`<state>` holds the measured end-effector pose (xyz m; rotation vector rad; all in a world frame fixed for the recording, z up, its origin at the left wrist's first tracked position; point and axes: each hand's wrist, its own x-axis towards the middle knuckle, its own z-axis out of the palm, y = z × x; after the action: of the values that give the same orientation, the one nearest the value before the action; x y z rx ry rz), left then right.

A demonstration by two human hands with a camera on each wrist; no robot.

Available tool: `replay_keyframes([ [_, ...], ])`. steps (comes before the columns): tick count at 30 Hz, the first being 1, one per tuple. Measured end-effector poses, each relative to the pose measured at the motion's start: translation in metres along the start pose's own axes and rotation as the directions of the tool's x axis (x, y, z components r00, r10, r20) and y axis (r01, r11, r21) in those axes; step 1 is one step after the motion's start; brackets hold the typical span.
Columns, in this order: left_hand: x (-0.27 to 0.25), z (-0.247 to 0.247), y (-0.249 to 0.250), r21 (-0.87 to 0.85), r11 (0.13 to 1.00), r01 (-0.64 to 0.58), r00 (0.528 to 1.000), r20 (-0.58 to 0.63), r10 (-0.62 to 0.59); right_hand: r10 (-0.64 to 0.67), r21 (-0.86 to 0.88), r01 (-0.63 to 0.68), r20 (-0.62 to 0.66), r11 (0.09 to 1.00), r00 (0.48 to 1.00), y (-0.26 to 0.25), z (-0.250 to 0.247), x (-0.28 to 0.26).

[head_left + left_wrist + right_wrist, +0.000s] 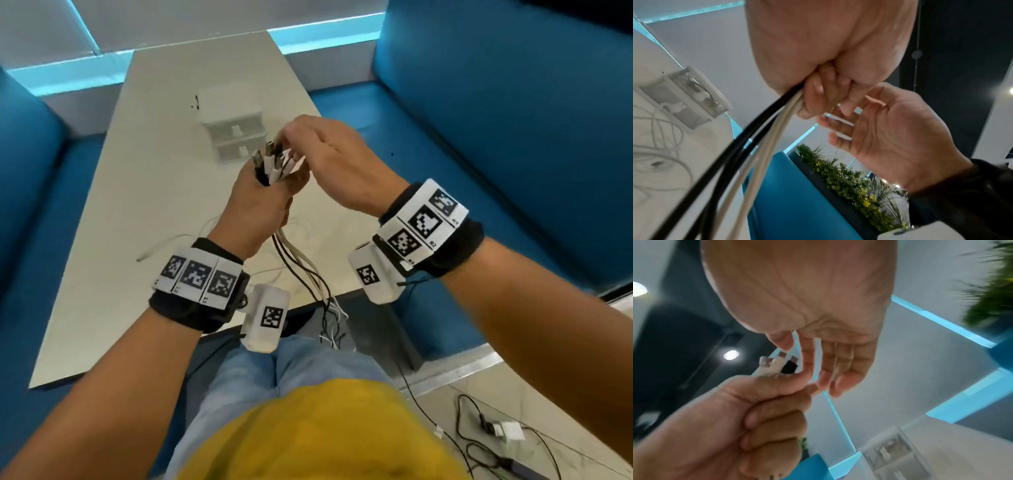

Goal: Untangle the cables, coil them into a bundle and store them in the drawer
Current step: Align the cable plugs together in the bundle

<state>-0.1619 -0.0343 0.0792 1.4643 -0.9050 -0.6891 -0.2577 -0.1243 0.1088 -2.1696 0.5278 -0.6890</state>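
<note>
Blue upholstered seats (496, 102) flank a pale bench (113, 212) that runs away from me toward a white wall with a lit cyan strip. Near the far end of the bench stands a small white drawer unit (236, 133) with two translucent drawers, one above the other, each with a little white knob; both look closed.

My left hand (255, 205) is raised over the bench, its grip curled tight around a bunch of cables (298, 263), black and white together. Their plug ends (270, 159) stick up out of the top of my fist, fanned a little. Below the fist the cables hang down in a loose sheaf past the near bench edge toward my lap, where their lower ends are still in a snarl.

My right hand (329, 161) is just beside and above the left, with the fingers (840, 360) relaxed and only lightly bent, fingertips at the plug ends. I cannot tell whether they actually pinch a plug or only touch it.

More white cable (164, 245) lies in slack loops on the bench under my left wrist, one end trailing off to the left. Off to my right, on the floor, a black lead and a white charger (507, 432) lie apart from all this.
</note>
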Motion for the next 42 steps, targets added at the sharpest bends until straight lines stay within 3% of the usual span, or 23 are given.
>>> replay_keyframes([
  [3,-0.008,-0.02,-0.003,0.153,0.988,-0.035,0.999,-0.017,0.038,-0.099,-0.142,0.115,0.114,0.983,0.989,-0.017,0.02,0.009],
  [5,-0.013,-0.032,-0.005,0.213,0.977,-0.007,0.999,-0.037,0.015,-0.173,-0.373,0.241,0.205,0.896,0.963,-0.026,0.036,0.014],
  [7,-0.019,-0.045,-0.005,0.187,0.982,0.017,0.997,-0.082,-0.002,-0.26,-0.496,0.344,0.233,0.797,0.937,-0.034,0.052,0.022],
  [14,-0.034,-0.093,-0.018,0.184,0.983,0.027,0.979,-0.205,0.011,-0.365,-0.489,0.526,0.389,0.696,0.846,-0.055,0.096,0.046],
  [17,-0.04,-0.099,-0.027,0.171,0.985,0.011,0.94,-0.337,0.048,-0.344,-0.441,0.533,0.439,0.722,0.83,-0.06,0.115,0.048],
  [19,-0.044,-0.1,-0.031,0.195,0.981,0.013,0.92,-0.386,0.065,-0.312,-0.286,0.479,0.474,0.83,0.823,-0.059,0.121,0.047],
  [22,-0.047,-0.105,-0.04,0.194,0.976,0.104,0.899,-0.438,-0.008,-0.118,-0.013,0.144,0.506,0.99,0.855,-0.04,0.11,0.045],
  [24,-0.048,-0.118,-0.05,0.09,0.978,0.189,0.853,-0.508,-0.118,0.037,-0.148,0.069,0.612,0.987,0.79,-0.015,0.099,0.043],
  [27,-0.05,-0.13,-0.057,-0.136,0.973,0.185,0.846,-0.482,-0.228,0.317,-0.485,0.189,0.772,0.854,0.55,0.029,0.096,0.03],
  [28,-0.051,-0.13,-0.058,-0.185,0.969,0.167,0.852,-0.467,-0.236,0.379,-0.535,0.203,0.773,0.82,0.508,0.041,0.098,0.024],
  [30,-0.053,-0.127,-0.059,-0.247,0.958,0.145,0.849,-0.466,-0.249,0.382,-0.531,0.158,0.757,0.833,0.529,0.056,0.103,0.016],
  [32,-0.054,-0.125,-0.063,-0.318,0.939,0.129,0.824,-0.492,-0.279,0.33,-0.408,-0.001,0.738,0.913,0.589,0.056,0.105,0.013],
  [34,-0.057,-0.123,-0.069,-0.393,0.914,0.1,0.785,-0.534,-0.315,0.264,-0.201,-0.172,0.694,0.964,0.669,0.046,0.103,0.016],
  [37,-0.065,-0.118,-0.081,-0.42,0.906,0.052,0.771,-0.559,-0.304,0.159,0.166,-0.34,0.647,0.926,0.746,0.022,0.1,0.017],
  [39,-0.072,-0.114,-0.088,-0.387,0.921,0.041,0.791,-0.55,-0.267,0.077,0.299,-0.349,0.653,0.888,0.754,0.008,0.104,0.015],
  [42,-0.081,-0.112,-0.096,-0.376,0.926,0.023,0.795,-0.555,-0.245,-0.008,0.384,-0.361,0.694,0.85,0.72,0.001,0.114,0.008],
])
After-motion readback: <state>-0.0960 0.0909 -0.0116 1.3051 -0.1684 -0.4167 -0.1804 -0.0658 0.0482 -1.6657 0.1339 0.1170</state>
